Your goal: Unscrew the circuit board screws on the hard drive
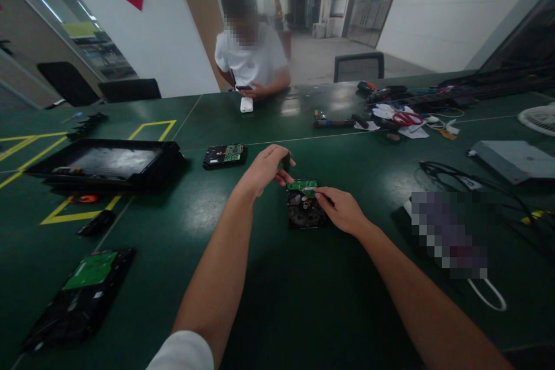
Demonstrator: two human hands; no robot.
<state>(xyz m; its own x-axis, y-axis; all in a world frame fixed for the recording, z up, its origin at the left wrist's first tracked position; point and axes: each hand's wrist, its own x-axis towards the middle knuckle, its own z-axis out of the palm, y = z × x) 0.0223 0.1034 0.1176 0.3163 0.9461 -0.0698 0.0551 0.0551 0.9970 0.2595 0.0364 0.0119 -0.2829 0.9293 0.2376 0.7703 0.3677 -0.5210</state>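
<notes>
A dark hard drive (306, 215) lies on the green table in front of me, with a small green circuit board (304, 186) over its far end. My right hand (342, 208) pinches the board's right edge between thumb and fingers. At the board's left corner is my left hand (271, 169), its fingers bent and partly apart, some fingertips at the board's edge. A dark, thin item shows near its fingers, too small to make out. Another drive with a green board (224, 155) lies to the left of my left hand.
A black tray (108, 163) and a larger drive (82, 295) lie on the left. A grey metal box (514, 161), black cables (459, 173) and a blurred-out pouch-like item are on the right. Across the table (191, 214) sits a person (255, 60).
</notes>
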